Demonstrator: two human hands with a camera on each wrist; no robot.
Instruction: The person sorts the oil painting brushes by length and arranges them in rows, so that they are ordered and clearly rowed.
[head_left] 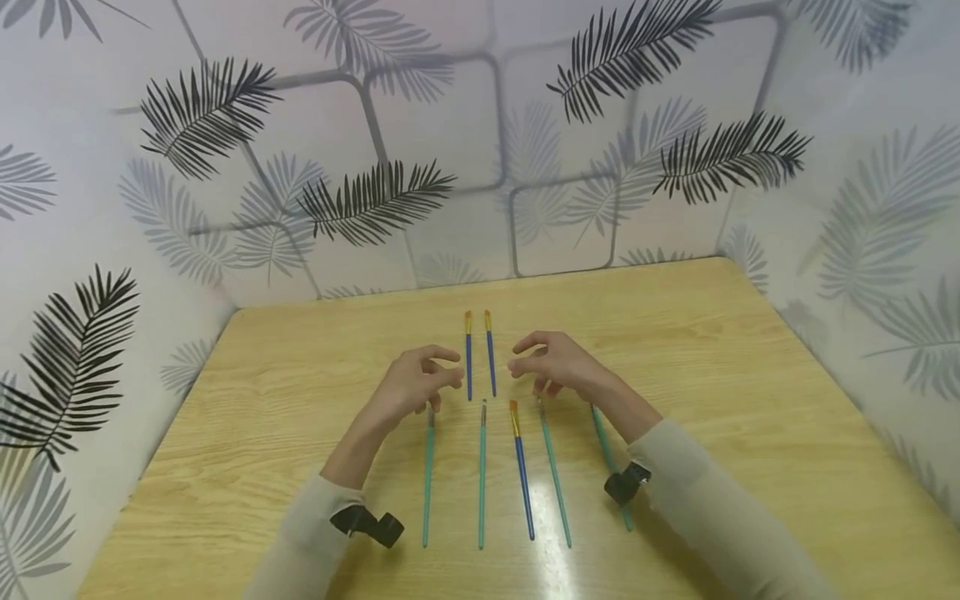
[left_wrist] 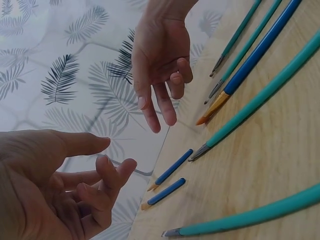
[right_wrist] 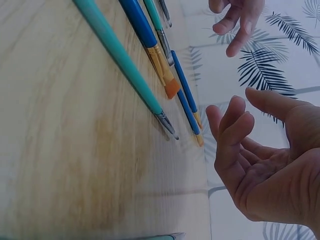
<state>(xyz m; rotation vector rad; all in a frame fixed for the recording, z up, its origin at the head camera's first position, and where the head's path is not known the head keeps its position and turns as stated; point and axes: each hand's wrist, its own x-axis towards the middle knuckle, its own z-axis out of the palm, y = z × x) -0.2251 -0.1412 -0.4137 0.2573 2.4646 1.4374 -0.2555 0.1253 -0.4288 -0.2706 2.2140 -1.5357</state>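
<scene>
My left hand (head_left: 414, 382) hovers over the table with loosely bent fingers and nothing in them. Facing it, my right hand (head_left: 564, 363) also holds nothing, its fingers relaxed. In the gap between them lie two blue paintbrushes, a left one (head_left: 469, 367) and a right one (head_left: 491, 363), orange bristles pointing away. Nearer me is a row of brushes: a teal paintbrush (head_left: 428, 487) below my left hand, another teal brush (head_left: 482, 483), a wider-tipped blue brush (head_left: 523, 483), a third teal brush (head_left: 556, 479), and a teal brush (head_left: 602, 435) partly hidden by my right wrist.
The brushes lie on a light wooden table (head_left: 300, 358). A wall (head_left: 442, 242) with a leaf pattern borders its back edge and continues along both sides. Each wrist carries a small black camera, one on the left (head_left: 367, 525) and one on the right (head_left: 627, 483).
</scene>
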